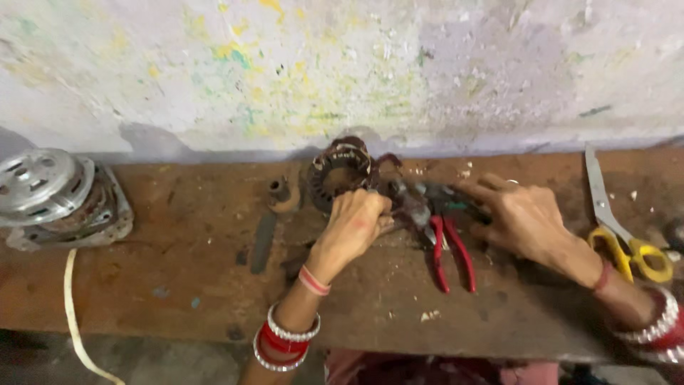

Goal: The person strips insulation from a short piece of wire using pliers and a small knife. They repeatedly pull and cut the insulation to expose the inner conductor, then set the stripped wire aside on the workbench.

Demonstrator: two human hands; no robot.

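The wooden counter [178, 285] carries everything. Left hand [354, 221] has its grip curled tight on the wound motor stator [340, 171], just behind its knuckles. Right hand [524, 217], grip half open, fingers touching red-handled pliers [445, 246] lying between both hands.

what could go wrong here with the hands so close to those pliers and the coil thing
1. The left hand grips by the wound stator ring, close to the red-handled pliers; a slip could nick fingers or the windings.
2. The right hand reaches over the pliers' head, so it might get pinched.
3. The yellow-handled scissors lie right beside the right forearm and could be knocked off the wooden bench.
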